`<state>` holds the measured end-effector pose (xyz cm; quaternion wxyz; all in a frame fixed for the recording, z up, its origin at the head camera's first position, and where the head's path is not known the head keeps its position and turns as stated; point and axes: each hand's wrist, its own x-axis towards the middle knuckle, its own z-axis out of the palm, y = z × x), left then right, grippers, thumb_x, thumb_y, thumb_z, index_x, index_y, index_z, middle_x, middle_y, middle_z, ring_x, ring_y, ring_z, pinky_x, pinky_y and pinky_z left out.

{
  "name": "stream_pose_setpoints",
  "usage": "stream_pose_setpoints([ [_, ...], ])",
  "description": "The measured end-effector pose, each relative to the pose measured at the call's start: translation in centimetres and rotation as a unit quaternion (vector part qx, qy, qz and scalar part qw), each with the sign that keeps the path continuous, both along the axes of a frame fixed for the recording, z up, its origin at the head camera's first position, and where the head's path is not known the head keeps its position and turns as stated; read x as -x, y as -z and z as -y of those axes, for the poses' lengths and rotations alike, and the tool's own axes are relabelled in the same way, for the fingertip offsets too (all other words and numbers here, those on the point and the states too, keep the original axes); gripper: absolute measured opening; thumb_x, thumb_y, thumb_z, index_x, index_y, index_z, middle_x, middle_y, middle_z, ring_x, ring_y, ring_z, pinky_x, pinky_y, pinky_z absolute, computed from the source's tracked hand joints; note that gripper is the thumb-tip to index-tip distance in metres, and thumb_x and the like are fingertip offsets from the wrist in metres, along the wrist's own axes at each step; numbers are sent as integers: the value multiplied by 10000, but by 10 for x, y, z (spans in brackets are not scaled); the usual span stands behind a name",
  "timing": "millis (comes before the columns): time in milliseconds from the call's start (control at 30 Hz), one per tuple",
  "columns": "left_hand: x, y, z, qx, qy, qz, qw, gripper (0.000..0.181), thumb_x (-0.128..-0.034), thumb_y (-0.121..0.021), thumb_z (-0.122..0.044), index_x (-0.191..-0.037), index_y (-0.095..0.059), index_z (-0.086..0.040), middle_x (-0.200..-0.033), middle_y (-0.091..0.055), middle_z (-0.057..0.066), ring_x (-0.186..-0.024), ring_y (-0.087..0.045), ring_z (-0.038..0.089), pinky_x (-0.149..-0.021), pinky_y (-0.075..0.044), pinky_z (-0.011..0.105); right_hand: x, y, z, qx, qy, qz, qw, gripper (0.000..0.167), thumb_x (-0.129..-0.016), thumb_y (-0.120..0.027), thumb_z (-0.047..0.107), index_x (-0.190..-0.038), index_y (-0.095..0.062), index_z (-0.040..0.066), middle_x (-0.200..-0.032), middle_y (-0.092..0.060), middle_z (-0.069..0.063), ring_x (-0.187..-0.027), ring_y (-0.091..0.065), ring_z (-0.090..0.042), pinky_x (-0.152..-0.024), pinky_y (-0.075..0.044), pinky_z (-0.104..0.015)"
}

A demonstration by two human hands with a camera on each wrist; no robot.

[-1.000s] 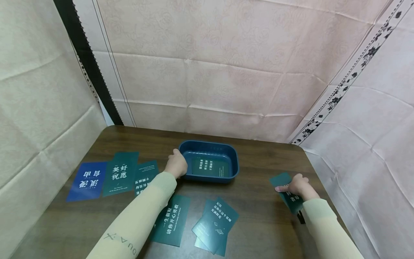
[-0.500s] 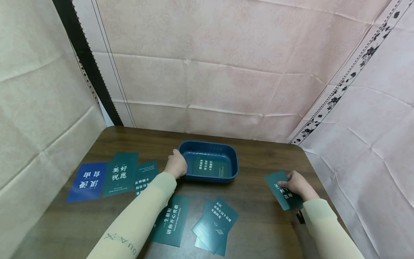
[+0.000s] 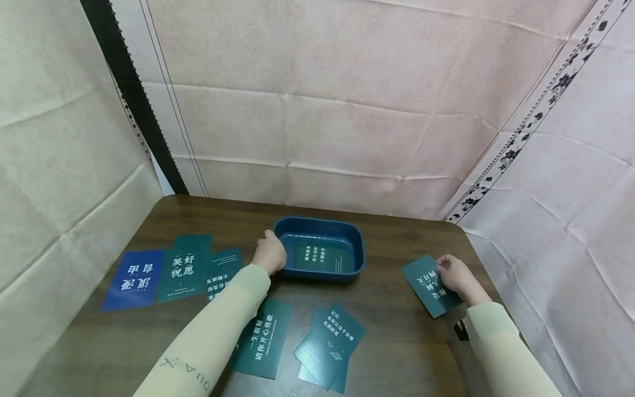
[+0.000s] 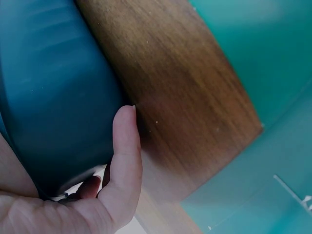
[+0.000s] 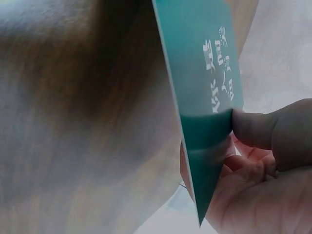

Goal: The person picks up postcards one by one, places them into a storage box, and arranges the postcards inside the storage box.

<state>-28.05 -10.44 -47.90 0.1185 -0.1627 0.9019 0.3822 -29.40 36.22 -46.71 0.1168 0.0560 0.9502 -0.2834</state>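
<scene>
A dark blue rectangular tray [image 3: 357, 237] stands near the table's far edge, and a green card [image 3: 322, 264] with white print lies in it. My left hand [image 3: 270, 252] grips the tray's left end; in the left wrist view the thumb [image 4: 127, 156] lies along its outer wall. On the right side, my right hand [image 3: 457, 277] pinches another green printed card [image 3: 421, 284] at its edge. Up close in the right wrist view, that card [image 5: 200, 58] stands tilted off the wood between thumb [image 5: 256, 127] and fingers, some of which it hides.
A blue card [image 3: 133, 278] and green cards [image 3: 186, 267] [image 3: 223, 270] lie at the left. In front are another green card [image 3: 270, 342], partly under my left sleeve, and overlapping cards [image 3: 332, 347]. Patterned cloth [image 3: 317, 127] hangs behind the wooden table [image 3: 392, 331].
My right hand has lifted its card off the table and shifted it slightly left, changing from fingers over it to a pinch at its edge. The left hand and tray have stayed put.
</scene>
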Motion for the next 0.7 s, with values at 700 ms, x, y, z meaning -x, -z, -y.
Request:
stream_pose_setpoints([
  [700,-3,-4,-1,-24,-23,-15,10000,626,-999,-526,-32,-1473,-120,20,-1268,-395,330,-748,-598,341,-481,-523,339,10,-20,22,182,180,133,9996,281,-1089,-366,166,-1308,-461,18,-1208,-476,-257,-1012,-499,-366,-727,-464,-423],
])
